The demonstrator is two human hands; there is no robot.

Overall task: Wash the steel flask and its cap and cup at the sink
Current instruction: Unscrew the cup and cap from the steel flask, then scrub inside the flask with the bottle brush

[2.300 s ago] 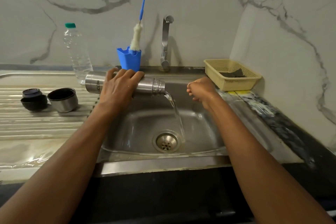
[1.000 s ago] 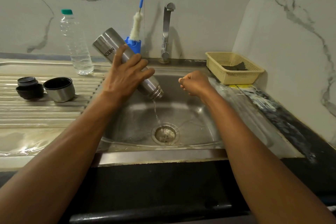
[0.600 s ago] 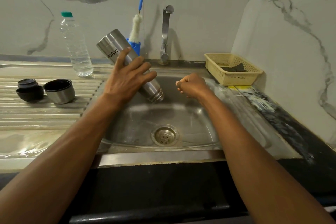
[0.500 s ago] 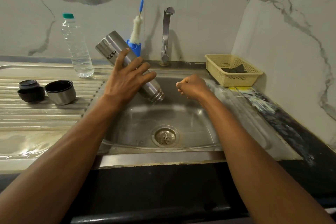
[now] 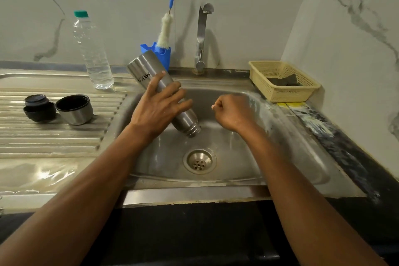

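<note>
Tipping the steel flask (image 5: 149, 69) mouth-down over the sink (image 5: 237, 157), we grip it around the middle with our left hand (image 5: 158, 108). The fingers are spread across the barrel and the thumb is hidden behind it. The flask's base points up and back toward the blue holder (image 5: 163, 55), and its open neck hangs inside the basin, just behind the drain (image 5: 199, 161). Our right hand (image 5: 232, 112) is curled into a fist over the basin, to the right of the neck and apart from it, with nothing visible in it.

On the ribbed drainboard (image 5: 54, 136) to our left the steel cup (image 5: 74, 109) lies tilted, its dark inside showing, and the dark cap (image 5: 38, 107) sits just beside it. A plastic bottle (image 5: 92, 54) stands upright behind them. A brush (image 5: 165, 30) stands in the blue holder near the tap (image 5: 201, 36). A yellow basket (image 5: 282, 93) to the right of the sink holds a dark scrubber (image 5: 285, 81).
</note>
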